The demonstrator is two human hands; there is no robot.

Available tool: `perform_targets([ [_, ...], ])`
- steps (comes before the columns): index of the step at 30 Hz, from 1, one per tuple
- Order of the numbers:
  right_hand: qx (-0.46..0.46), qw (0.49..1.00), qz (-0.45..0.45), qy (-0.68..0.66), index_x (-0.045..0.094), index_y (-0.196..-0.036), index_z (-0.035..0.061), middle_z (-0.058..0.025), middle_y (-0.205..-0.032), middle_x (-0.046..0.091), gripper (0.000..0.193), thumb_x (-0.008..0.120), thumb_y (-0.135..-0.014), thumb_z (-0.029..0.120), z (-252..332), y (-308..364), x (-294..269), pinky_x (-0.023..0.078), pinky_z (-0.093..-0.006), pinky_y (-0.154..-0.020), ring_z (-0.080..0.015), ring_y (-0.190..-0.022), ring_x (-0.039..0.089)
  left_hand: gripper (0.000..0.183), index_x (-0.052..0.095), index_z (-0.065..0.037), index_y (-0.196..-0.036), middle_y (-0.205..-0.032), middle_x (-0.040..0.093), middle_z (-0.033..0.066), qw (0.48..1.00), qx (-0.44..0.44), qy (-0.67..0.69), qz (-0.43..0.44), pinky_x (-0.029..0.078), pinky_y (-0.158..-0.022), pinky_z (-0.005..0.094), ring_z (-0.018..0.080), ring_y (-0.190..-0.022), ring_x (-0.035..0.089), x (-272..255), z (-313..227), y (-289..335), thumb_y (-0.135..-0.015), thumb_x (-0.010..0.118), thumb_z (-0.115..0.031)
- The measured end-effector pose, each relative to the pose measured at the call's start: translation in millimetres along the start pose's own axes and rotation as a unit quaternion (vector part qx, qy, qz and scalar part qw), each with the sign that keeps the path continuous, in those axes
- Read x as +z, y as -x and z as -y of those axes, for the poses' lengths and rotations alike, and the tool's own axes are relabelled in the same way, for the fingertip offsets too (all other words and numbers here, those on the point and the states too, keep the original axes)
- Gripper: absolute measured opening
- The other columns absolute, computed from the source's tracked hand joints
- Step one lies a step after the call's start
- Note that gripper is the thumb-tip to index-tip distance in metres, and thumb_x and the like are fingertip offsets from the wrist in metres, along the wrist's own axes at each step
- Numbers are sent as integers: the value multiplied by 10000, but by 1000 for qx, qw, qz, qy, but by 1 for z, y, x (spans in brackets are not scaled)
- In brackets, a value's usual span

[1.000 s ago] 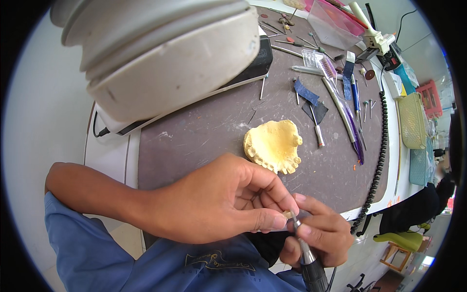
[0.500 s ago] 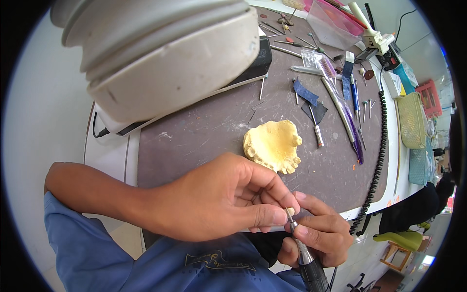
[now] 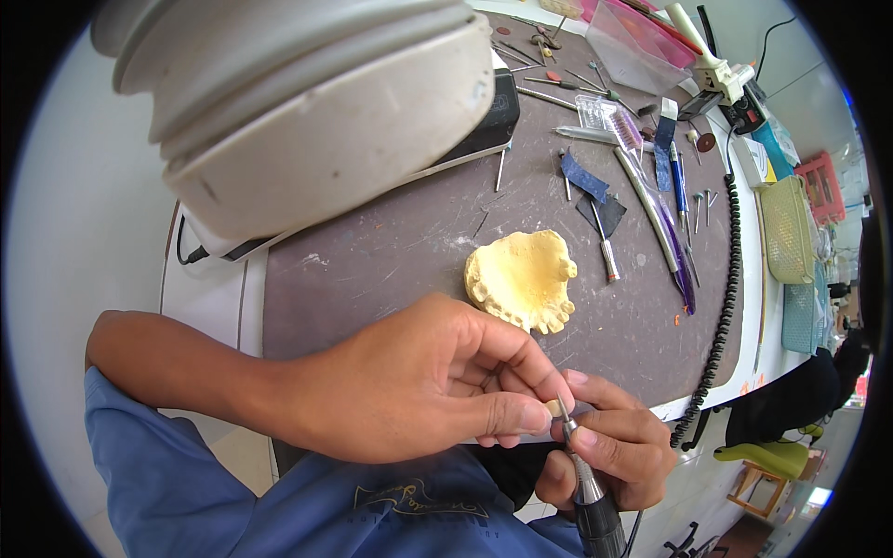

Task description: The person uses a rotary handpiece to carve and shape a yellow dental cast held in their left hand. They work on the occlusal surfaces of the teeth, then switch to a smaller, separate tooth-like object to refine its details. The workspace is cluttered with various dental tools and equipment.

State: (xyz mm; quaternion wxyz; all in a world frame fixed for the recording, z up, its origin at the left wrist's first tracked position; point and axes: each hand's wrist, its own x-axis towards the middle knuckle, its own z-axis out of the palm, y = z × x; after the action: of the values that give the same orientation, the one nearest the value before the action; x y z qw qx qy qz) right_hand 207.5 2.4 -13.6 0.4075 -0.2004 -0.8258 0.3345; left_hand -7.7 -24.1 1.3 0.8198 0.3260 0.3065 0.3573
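Between thumb and forefinger, my left hand (image 3: pixel 446 381) pinches a small cream dental crown (image 3: pixel 553 407). My right hand (image 3: pixel 619 437) grips a rotary handpiece (image 3: pixel 586 484) with a metal nose and black body, held like a pen. The handpiece's thin bur tip meets the crown, or lies right beside it; contact is too fine to tell. Just beyond my left fingers, a pale yellow plaster dental cast (image 3: pixel 523 279) rests on the mat, its teeth toward me and to the sides.
A large ribbed pale suction hood (image 3: pixel 316 130) fills the upper left. Burs, a purple toothbrush (image 3: pixel 625 130), blue abrasive strips (image 3: pixel 584 177) and a blue pen (image 3: pixel 678 177) lie scattered at the right of the brown mat (image 3: pixel 372 270). A coiled black cord (image 3: pixel 730 279) runs down the right edge.
The handpiece tip has shifted slightly to the right and up against the crown, with small finger movements of my right hand. The cast and my left arm stay put.
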Motion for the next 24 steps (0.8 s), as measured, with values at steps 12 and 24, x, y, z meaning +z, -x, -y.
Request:
perform_targets([
  [12,17,1000,5,-1,609,-994,79,-80,-801,655,378,813,-677,99,2,0,1,592,-353,-685,-339,-890,673,228,578,56,-1091,-956,627,78,1000,-1,1,-6,501,-733,196,78,-842,593,-1,1,1,-904,594,-74],
  [24,11,1000,-7,-2,613,-969,66,-82,-774,654,351,812,-681,91,1,1,0,587,-344,-666,-346,-880,674,233,572,58,-1096,-932,630,73,1000,-14,4,-9,505,-720,193,74,-827,599,1,-2,0,-906,592,-76],
])
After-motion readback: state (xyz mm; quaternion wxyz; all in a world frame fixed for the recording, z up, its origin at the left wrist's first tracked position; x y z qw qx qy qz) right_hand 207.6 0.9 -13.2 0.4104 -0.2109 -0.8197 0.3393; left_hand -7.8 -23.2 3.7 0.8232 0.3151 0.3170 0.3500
